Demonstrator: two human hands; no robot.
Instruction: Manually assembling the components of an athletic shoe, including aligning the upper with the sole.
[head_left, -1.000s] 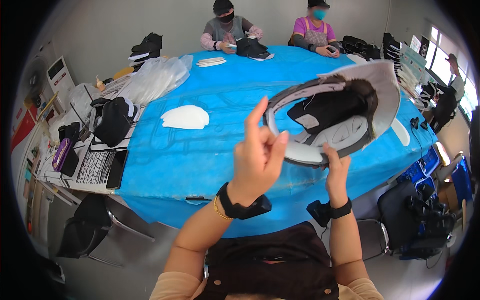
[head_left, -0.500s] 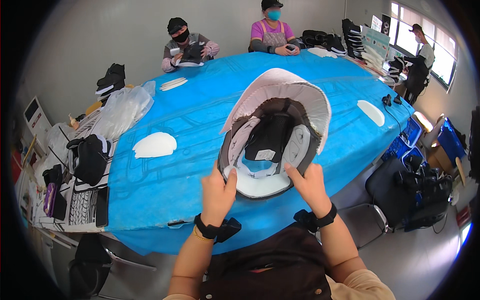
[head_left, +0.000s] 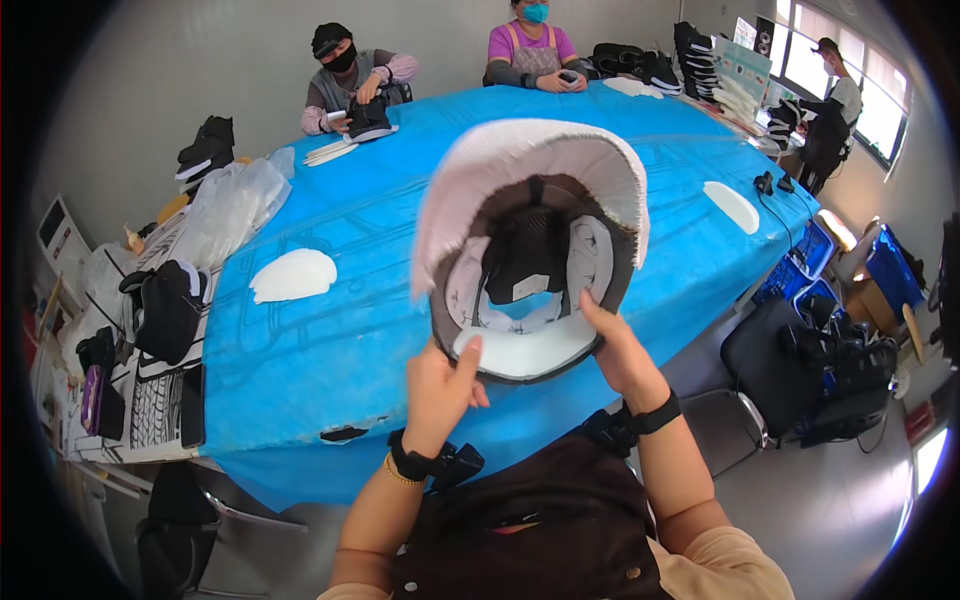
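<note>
1 brimmed cap (head_left: 535, 240), opening toward camera, above blue table cover (head_left: 370, 290); left hand (head_left: 440, 393) grips near-left rim, right hand (head_left: 627, 355) grips near-right

There were two of the wearer's own hands, one left hand (head_left: 440, 392) and one right hand (head_left: 632, 362), plus one cap-like article (head_left: 535, 250), one blue-covered table (head_left: 360, 220), three other people (head_left: 345, 85) (head_left: 530, 55) (head_left: 838, 105), two black wristbands (head_left: 412, 460) (head_left: 655, 413), at least four lots of flat white pieces (head_left: 293, 275) (head_left: 731, 207) (head_left: 330, 152) (head_left: 633, 88).

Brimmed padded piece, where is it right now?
In the head view, the brimmed padded piece is near the middle, held over the blue table cover between left hand and right hand, right of the overlapping white pads.
</note>
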